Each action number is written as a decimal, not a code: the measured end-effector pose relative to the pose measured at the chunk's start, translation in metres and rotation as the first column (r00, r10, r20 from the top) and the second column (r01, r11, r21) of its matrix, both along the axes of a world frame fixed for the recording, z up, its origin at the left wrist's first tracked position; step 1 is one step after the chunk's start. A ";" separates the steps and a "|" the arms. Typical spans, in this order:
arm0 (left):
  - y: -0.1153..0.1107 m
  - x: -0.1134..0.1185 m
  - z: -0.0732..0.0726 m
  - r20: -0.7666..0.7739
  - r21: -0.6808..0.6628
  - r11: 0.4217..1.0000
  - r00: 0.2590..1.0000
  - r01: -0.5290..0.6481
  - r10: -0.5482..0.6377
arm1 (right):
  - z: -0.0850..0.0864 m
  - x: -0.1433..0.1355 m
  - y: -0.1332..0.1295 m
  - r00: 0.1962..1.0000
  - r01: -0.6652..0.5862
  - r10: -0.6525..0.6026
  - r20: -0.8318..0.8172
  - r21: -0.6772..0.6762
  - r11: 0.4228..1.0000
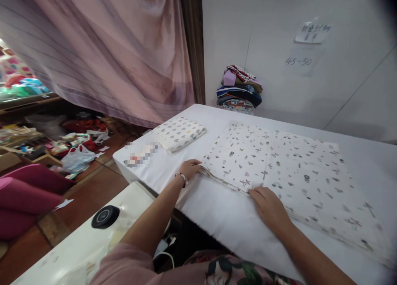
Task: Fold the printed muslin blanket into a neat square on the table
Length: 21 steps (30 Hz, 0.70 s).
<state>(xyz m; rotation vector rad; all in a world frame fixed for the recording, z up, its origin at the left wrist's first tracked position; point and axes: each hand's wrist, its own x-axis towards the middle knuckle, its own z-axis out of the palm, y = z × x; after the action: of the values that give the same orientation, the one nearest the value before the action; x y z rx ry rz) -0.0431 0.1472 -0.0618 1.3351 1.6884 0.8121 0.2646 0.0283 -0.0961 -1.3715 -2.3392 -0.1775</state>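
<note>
A white cloth (288,173) printed with small palm trees, birds and other little motifs lies spread in folded layers on the white-covered table (223,219). My left hand (190,169), with a bracelet at the wrist, grips the cloth's near left corner, fingers closed. Further right along the same near edge, my right hand (267,202) has its fingers curled and closed on the cloth; its thumb is mostly hidden. Beyond my left hand sits a folded white cloth (180,134) with grey patterned shapes, touched by neither hand.
A pile of folded fabrics (238,91) stands against the wall behind the table. At left hangs a pink curtain (139,49). A round black object (105,217) rests on a lower white surface (65,252). Bags and boxes clutter the floor near a plastic bag (77,159).
</note>
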 end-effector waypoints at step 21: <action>0.004 0.001 -0.005 -0.181 0.071 0.997 0.983 0.016 -0.003 | -0.004 0.001 0.000 1.000 0.008 -0.008 -0.021 -0.029 1.000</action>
<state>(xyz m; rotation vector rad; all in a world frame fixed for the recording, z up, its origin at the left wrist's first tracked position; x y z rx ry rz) -0.0426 0.1507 -0.0667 1.5036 1.8061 0.7716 0.2658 0.0280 -0.1004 -1.3895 -2.3277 -0.1318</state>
